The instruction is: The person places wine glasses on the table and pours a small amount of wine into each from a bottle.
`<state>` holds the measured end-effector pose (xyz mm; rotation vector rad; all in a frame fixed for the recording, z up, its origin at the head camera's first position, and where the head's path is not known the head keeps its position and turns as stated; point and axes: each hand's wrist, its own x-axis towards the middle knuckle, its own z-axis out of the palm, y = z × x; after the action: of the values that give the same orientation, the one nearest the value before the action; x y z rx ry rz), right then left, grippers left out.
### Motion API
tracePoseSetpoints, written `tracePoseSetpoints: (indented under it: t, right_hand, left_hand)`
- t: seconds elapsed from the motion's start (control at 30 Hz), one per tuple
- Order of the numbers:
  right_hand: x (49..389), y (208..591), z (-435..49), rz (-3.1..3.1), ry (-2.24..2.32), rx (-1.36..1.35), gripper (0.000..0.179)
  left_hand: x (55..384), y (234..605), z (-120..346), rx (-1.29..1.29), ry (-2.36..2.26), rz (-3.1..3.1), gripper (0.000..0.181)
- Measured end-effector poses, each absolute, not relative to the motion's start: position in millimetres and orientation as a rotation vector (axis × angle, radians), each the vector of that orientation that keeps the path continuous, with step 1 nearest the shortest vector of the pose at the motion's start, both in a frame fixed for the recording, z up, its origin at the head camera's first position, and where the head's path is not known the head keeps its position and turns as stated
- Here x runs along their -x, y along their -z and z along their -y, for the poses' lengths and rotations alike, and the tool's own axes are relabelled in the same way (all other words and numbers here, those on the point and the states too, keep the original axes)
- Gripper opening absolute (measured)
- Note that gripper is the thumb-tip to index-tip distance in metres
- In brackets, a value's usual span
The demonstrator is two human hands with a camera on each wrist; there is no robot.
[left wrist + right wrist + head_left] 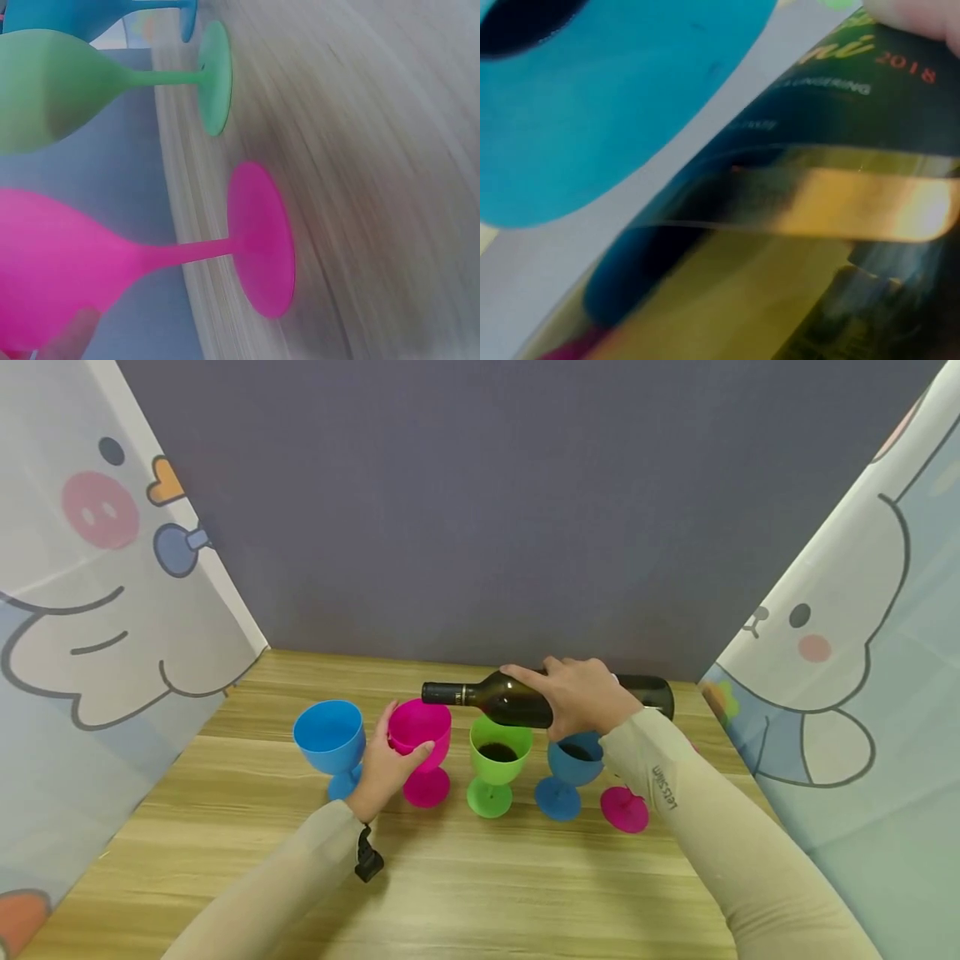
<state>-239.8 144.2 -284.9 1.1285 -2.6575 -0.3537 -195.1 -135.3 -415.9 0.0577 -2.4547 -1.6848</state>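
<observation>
My left hand holds the bowl of a pink goblet, thumb and fingers around its sides; the goblet's foot stands on the table. In my right hand is a dark glass wine bottle, gripped around its body and lying nearly level. Its mouth points left, over the pink goblet's rim; I cannot tell whether liquid flows. Below the bottle stand a green goblet and a blue goblet, both with dark liquid inside. The right wrist view shows the bottle's label close up.
Left of my left hand stands another blue goblet, no liquid visible in it. A second pink goblet at the right end is mostly hidden by my right sleeve. Behind the wooden table rises a grey panel, with cartoon-printed sheets on both sides.
</observation>
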Motion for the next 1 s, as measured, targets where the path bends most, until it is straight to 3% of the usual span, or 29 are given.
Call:
tracePoseSetpoints:
  t: [1.0]
  right_hand:
    - [245.1, 281.6, -140.4, 2.662, 0.42, -1.15, 0.104]
  left_hand:
    - [196.5, 418.5, 134.9, 0.006, 1.72, 2.404, 0.08]
